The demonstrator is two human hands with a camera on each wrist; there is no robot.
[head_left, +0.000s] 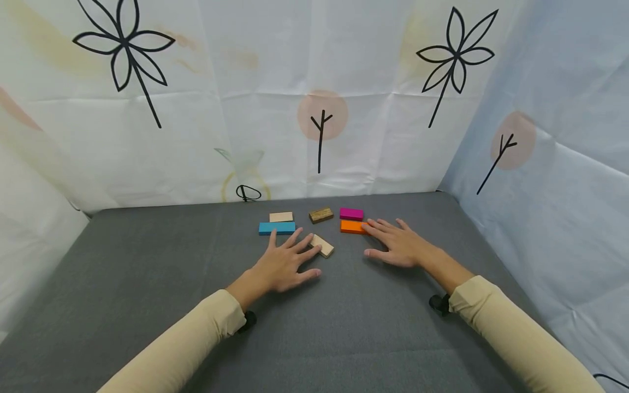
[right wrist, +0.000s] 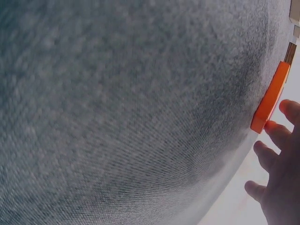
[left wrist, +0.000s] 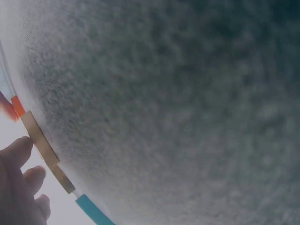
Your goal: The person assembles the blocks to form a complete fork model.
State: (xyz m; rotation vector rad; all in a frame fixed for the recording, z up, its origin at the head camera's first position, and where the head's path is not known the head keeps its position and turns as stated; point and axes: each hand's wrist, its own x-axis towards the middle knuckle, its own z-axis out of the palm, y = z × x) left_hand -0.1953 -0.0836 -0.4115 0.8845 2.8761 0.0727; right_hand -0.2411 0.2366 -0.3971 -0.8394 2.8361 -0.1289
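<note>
My left hand [head_left: 284, 266], fingers spread, hovers by a pale wooden block [head_left: 322, 246] and a blue block [head_left: 277, 228]; its fingertips overlap both in the head view, and whether they touch is unclear. Over to the right, my right hand [head_left: 399, 243] has its fingers stretched toward the right end of an orange block [head_left: 351, 226]. That same orange block [right wrist: 272, 98] lies just beyond the fingertips in the right wrist view. A magenta block [head_left: 351, 214] lies behind the orange one. Between the two groups is a dark brown wooden block [head_left: 321, 215]. Neither hand grips anything.
Behind the blue block lies another pale wooden block [head_left: 281, 216]. All the blocks rest near the back edge of a grey cloth-covered table [head_left: 162, 262]. White printed fabric [head_left: 275, 125] hangs behind it, and a bluish fabric side [head_left: 555, 180] stands at the right.
</note>
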